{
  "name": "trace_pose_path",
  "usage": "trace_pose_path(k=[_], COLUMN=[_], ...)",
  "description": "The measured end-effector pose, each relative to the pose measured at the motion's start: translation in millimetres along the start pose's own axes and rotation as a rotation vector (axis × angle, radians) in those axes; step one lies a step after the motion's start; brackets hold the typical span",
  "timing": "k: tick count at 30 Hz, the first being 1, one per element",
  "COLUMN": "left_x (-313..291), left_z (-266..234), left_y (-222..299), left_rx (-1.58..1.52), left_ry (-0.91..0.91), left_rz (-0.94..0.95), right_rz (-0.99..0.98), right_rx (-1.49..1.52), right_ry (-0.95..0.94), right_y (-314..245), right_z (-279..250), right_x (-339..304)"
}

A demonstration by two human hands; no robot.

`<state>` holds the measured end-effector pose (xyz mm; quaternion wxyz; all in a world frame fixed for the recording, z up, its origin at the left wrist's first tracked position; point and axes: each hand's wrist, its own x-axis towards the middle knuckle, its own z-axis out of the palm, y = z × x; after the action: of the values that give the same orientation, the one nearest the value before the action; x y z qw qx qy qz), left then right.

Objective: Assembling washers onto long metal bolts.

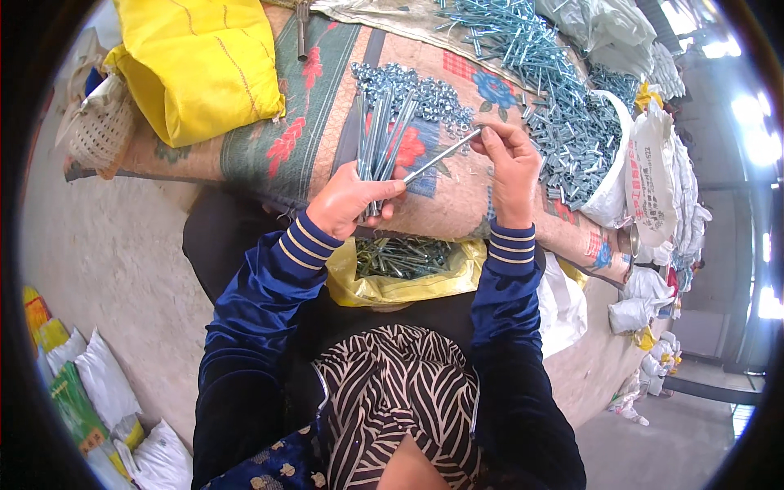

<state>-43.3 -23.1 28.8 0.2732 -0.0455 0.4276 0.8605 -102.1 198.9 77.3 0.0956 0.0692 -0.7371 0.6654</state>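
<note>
Head view: left hand (357, 198) clasps rods (377, 135); right hand (510, 159) pinches the far tip of a slanting rod (443, 156), apparently fitting nuts (433, 88); twisting needs alignment.

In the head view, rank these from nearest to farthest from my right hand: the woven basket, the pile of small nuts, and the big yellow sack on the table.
From your right hand:
1. Pile of small nuts: just left of it, on the table.
2. Big yellow sack: farther left.
3. Woven basket: farthest, at the table's left end.
</note>
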Motion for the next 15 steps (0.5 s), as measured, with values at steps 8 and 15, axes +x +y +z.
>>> trace_pose_path(k=[8, 15], left_x=[9, 1], left_z=[-2, 6], left_y=[1, 15], left_rx=[-0.104, -0.017], left_ry=[-0.016, 0.096], left_rz=[-0.031, 0.162], right_rz=[-0.629, -0.479], right_rx=[-0.615, -1.039], right_ry=[-0.046, 0.091], right_y=[-6, 69], right_z=[8, 5], right_x=[12, 32])
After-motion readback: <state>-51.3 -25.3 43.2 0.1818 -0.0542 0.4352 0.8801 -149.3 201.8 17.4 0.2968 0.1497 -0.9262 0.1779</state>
